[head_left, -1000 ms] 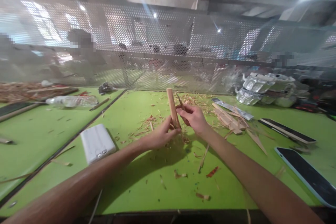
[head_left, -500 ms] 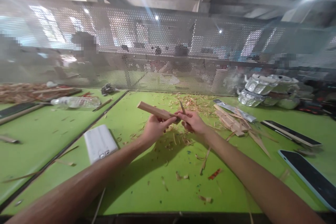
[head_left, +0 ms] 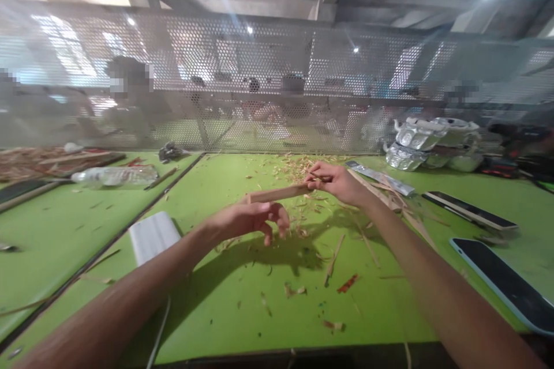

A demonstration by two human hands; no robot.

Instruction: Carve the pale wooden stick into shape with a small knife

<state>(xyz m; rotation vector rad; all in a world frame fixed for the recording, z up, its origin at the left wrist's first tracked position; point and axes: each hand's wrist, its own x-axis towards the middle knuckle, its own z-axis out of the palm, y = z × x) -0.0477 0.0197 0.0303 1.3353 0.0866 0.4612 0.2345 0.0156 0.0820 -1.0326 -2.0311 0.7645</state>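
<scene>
A squared wooden stick (head_left: 279, 193) is held above the table, its right end pinched in my right hand (head_left: 341, 181). A thin, dark blade-like piece also shows at those fingers, too small to make out fully. My left hand (head_left: 259, 220) is just below and in front of the stick's left end, fingers apart and curved downward, gripping nothing. Whether it brushes the stick I cannot tell. Beneath and behind the hands, curled wood shavings (head_left: 298, 167) lie scattered over the green tabletop (head_left: 225, 311).
A white power bank (head_left: 154, 236) lies at left, near a clear plastic bottle (head_left: 115, 176). At right are wood strips (head_left: 418, 222), a phone (head_left: 502, 277), a dark flat bar (head_left: 470, 209) and foil-like silver teapots (head_left: 426, 141). A perforated screen (head_left: 259, 109) stands behind; people are beyond it.
My left hand has let go of the stick and opened, moving slightly lower. My right hand now holds the stick's right end, and the stick has swung closer to level.
</scene>
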